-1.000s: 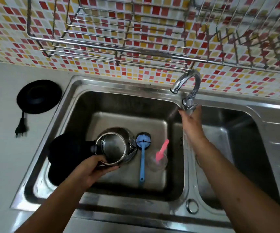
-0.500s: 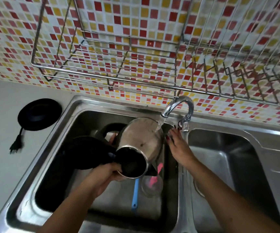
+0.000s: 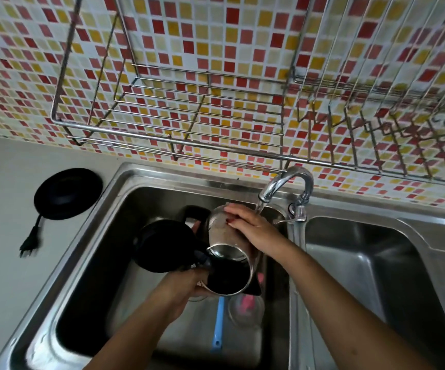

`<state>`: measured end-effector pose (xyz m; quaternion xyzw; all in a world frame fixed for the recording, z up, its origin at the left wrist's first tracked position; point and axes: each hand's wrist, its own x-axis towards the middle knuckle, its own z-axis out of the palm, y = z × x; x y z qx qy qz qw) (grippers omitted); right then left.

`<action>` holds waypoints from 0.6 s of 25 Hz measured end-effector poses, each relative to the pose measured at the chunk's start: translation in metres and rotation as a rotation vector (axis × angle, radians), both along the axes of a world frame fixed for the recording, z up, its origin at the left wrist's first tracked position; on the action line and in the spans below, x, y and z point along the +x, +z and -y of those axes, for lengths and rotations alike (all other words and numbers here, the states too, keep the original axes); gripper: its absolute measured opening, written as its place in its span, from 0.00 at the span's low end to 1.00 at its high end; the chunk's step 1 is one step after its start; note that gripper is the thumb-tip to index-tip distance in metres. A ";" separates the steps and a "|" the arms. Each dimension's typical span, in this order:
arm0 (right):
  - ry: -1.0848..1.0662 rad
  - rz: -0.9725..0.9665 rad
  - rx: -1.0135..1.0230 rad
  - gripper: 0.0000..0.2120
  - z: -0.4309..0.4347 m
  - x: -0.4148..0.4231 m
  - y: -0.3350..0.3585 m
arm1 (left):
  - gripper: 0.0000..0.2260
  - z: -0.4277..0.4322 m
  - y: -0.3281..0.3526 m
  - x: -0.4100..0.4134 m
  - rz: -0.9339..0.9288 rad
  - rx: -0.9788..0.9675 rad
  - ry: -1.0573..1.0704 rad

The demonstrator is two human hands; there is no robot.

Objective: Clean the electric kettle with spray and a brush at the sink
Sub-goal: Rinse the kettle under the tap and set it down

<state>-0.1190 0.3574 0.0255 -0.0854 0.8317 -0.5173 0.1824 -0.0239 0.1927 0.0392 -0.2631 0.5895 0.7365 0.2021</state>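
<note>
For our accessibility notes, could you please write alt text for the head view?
Over the left sink basin, the left hand tilts a steel kettle while the right hand rubs its side under the running tap; a blue brush lies below.

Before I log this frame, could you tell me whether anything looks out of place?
Only the kettle: it is held tipped on its side over the sink, lid hanging open, under the running tap.

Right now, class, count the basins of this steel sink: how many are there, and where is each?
2. The left basin lies under the kettle and both hands; the right basin lies right of the tap, partly hidden by an arm.
</note>
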 end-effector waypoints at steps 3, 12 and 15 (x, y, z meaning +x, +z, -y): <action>-0.079 0.051 -0.076 0.17 -0.007 0.026 0.012 | 0.12 0.001 -0.002 0.000 0.011 -0.027 -0.001; 0.020 0.043 -0.026 0.16 -0.007 0.001 0.009 | 0.09 0.004 -0.001 -0.001 0.030 -0.024 -0.075; -0.161 0.098 -0.116 0.17 -0.023 0.004 -0.001 | 0.11 0.010 0.010 -0.005 0.038 0.083 -0.009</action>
